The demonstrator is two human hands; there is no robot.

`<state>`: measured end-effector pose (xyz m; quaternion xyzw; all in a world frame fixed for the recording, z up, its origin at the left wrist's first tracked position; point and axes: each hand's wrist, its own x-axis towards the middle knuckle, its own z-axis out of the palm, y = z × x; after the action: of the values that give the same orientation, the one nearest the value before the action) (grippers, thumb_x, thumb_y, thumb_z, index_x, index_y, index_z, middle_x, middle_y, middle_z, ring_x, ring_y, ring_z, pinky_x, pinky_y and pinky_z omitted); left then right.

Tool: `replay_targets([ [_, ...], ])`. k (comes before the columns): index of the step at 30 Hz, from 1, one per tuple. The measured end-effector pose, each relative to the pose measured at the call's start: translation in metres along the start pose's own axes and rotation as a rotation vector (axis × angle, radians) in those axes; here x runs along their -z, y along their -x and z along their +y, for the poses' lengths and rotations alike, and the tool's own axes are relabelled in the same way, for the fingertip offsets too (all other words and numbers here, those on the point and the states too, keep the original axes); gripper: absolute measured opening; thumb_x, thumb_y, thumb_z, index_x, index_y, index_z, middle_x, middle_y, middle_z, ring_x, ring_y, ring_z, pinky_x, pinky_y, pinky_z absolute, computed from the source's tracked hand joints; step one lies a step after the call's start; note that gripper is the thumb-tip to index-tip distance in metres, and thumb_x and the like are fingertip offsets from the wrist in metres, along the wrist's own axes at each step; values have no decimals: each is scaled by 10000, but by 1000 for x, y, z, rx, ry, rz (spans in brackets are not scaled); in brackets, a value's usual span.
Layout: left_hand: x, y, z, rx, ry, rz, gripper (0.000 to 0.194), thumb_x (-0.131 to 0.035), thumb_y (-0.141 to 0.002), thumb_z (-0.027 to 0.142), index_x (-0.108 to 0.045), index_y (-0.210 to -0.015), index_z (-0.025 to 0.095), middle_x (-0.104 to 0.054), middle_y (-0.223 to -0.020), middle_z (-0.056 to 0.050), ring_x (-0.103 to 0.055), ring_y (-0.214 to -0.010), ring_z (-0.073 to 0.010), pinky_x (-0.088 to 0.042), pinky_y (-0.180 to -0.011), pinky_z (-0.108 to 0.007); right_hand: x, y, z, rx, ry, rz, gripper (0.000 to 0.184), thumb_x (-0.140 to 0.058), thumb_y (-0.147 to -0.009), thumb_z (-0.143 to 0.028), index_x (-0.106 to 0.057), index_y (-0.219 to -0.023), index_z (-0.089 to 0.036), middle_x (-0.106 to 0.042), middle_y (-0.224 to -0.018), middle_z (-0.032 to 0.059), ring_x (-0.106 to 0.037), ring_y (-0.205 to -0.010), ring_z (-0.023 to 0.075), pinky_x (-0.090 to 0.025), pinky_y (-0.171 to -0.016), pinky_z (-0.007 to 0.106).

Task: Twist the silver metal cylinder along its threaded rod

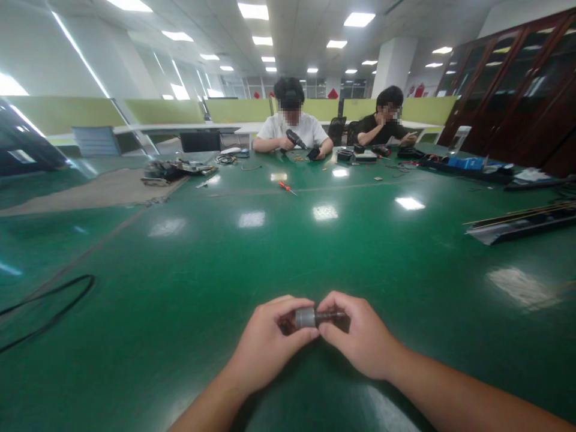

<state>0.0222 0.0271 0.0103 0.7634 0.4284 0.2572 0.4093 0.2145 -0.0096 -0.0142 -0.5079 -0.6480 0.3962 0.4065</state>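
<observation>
Low in the head view, a small grey metal cylinder with a thin dark shaft [306,318] lies level between my two hands, a little above the green table. My left hand [274,333] is closed on the cylinder's thick end, thumb in front and fingers over the top. From the other side, my right hand [357,333] pinches the shaft where it leaves the cylinder, and its fingers partly cover it. The fingertips of both hands nearly meet. I cannot make out the exact kind of part.
The glossy green table [216,252] carries a red screwdriver [284,186], a black cable loop [67,306] at left and a long dark tray [517,225] at right. Across it sit a person [292,129] with a power drill [296,139] and another person [382,123], near tools and parts.
</observation>
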Motion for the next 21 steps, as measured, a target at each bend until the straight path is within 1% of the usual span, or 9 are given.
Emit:
replay_targets([
  [4, 0, 1, 0, 16, 10, 1, 221, -770, -791, 254, -755, -1009, 227, -702, -887, -10, -633, -811, -192, -451, -717, -268, -1, 0, 0, -45, -13, 6, 22, -644, -829, -201, -656, -845, -190, -670, -769, 0, -608, -717, 165, -436, -663, 268],
  [11, -1, 1, -3, 19, -10, 7, 224, -763, -795, 256, -751, -1018, 245, -698, -896, -4, -628, -812, -189, -451, -728, -272, -3, 1, -1, -57, -36, 12, 61, -629, -853, -202, -687, -869, -195, -692, -799, 0, -621, -752, 167, -436, -692, 266],
  [21, -1, 1, -3, 34, 12, 33, 250, -788, -760, 256, -757, -1007, 238, -702, -880, -10, -623, -788, -197, -452, -705, -276, 0, -1, -2, -64, -29, 4, 56, -617, -848, -194, -671, -839, -192, -667, -758, -12, -595, -715, 159, -423, -666, 258],
])
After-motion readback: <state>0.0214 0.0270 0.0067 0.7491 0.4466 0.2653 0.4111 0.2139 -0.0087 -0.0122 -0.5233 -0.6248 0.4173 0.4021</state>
